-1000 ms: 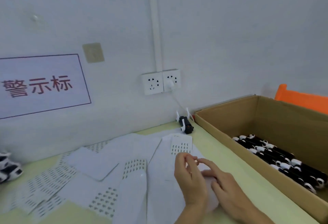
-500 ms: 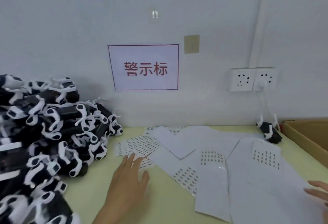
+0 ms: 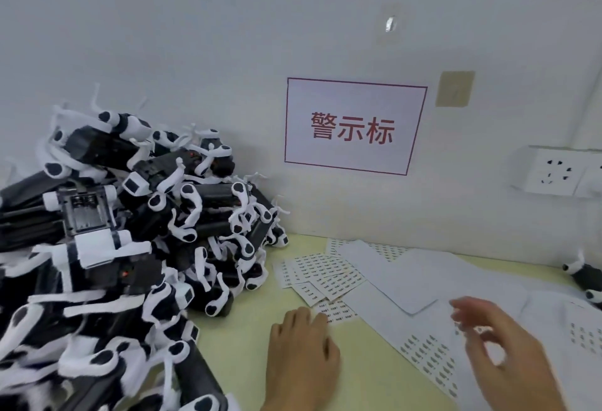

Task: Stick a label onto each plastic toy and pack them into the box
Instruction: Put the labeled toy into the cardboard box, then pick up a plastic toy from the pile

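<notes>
A big heap of black-and-white plastic toys (image 3: pixel 136 231) fills the left side of the yellow-green table (image 3: pixel 247 329). White label sheets (image 3: pixel 325 275) lie spread over the table's middle and right. My left hand (image 3: pixel 301 350) lies flat on the table just right of the heap, fingertips at the edge of a label sheet, holding nothing. My right hand (image 3: pixel 501 355) hovers blurred above the sheets on the right, fingers loosely spread. One single toy (image 3: pixel 586 275) lies at the right edge by the wall. The box is out of view.
The wall stands close behind the table, with a red-framed sign (image 3: pixel 353 125) and a white power socket (image 3: pixel 553 171) at the right. The toy heap reaches the frame's left and bottom edges.
The view has swung left, from the box to the toy heap. My left hand moved left onto the table near the heap. My right hand came up over the label sheets.
</notes>
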`<move>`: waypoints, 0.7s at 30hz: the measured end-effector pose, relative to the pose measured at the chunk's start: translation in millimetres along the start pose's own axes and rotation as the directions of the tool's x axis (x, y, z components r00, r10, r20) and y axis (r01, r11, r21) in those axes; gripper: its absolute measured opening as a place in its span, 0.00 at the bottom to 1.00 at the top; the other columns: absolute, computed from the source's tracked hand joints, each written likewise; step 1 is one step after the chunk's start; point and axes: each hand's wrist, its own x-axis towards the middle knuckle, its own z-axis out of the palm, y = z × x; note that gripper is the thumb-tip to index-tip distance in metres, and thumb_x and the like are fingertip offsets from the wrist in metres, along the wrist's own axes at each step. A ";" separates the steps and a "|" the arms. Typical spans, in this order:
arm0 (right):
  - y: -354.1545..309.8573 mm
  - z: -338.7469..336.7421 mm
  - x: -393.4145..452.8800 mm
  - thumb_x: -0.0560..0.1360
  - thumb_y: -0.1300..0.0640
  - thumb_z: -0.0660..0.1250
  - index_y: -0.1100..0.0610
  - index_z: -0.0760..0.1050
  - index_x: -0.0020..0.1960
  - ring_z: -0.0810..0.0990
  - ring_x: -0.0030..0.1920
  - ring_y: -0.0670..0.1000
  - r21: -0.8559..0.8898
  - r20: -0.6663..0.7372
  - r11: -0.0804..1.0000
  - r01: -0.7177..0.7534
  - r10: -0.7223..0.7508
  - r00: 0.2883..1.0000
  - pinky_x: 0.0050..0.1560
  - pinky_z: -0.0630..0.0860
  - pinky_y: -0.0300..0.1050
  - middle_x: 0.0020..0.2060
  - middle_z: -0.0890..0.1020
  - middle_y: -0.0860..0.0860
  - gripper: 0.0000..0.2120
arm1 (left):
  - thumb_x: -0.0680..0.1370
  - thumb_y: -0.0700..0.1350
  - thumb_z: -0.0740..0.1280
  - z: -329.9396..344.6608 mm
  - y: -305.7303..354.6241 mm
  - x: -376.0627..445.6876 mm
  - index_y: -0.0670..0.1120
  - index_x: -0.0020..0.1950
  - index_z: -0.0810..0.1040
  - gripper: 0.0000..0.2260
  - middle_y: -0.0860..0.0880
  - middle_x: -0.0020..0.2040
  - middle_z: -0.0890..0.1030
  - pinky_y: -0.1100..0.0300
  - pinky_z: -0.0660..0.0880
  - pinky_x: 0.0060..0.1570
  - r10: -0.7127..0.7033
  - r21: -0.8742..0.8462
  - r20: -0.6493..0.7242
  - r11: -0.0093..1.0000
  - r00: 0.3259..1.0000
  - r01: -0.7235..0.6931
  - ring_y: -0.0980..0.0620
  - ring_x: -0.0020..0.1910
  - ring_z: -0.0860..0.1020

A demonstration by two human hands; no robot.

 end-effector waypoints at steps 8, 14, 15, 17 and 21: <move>-143.5 161.7 80.4 0.76 0.42 0.68 0.42 0.70 0.64 0.75 0.55 0.37 0.278 0.469 0.954 -0.111 -0.034 0.883 0.54 0.71 0.34 0.56 0.75 0.36 0.19 | 0.50 0.55 0.76 -4.8 1.2 -2.0 0.55 0.33 0.79 0.15 0.56 0.35 0.77 0.62 0.75 0.31 0.038 -0.034 0.009 0.999 0.999 -0.037 0.54 0.34 0.79; -187.6 235.3 142.5 0.74 0.37 0.65 0.45 0.55 0.77 0.67 0.72 0.53 0.248 0.603 0.928 -0.277 0.076 0.794 0.67 0.66 0.50 0.75 0.65 0.47 0.36 | 0.43 0.57 0.75 -2.3 -3.1 1.2 0.55 0.24 0.75 0.15 0.55 0.33 0.77 0.63 0.75 0.29 0.050 -0.014 0.017 0.999 0.999 -0.050 0.53 0.32 0.79; -187.1 242.7 146.2 0.75 0.38 0.65 0.46 0.60 0.76 0.70 0.69 0.52 0.245 0.629 0.924 -0.293 0.079 0.774 0.64 0.69 0.48 0.73 0.68 0.48 0.33 | 0.42 0.56 0.75 -2.8 -2.9 2.1 0.55 0.23 0.75 0.16 0.55 0.33 0.77 0.63 0.75 0.29 0.048 -0.013 0.020 0.999 0.999 -0.047 0.53 0.31 0.79; -184.5 252.2 148.2 0.76 0.44 0.67 0.48 0.70 0.70 0.76 0.58 0.50 0.245 0.608 0.937 -0.248 0.051 0.792 0.51 0.71 0.40 0.60 0.78 0.45 0.23 | 0.40 0.55 0.75 -3.2 -3.7 3.0 0.54 0.22 0.74 0.16 0.54 0.31 0.76 0.63 0.74 0.29 0.043 -0.022 0.008 0.999 0.999 -0.043 0.53 0.30 0.79; -176.5 253.6 142.7 0.74 0.48 0.71 0.47 0.78 0.56 0.80 0.45 0.46 0.334 0.426 0.930 -0.152 -0.005 0.905 0.43 0.74 0.39 0.44 0.79 0.39 0.12 | 0.38 0.54 0.75 -0.7 -4.7 6.9 0.53 0.22 0.75 0.17 0.53 0.31 0.76 0.63 0.73 0.28 0.056 -0.042 -0.014 0.998 0.998 -0.057 0.52 0.29 0.78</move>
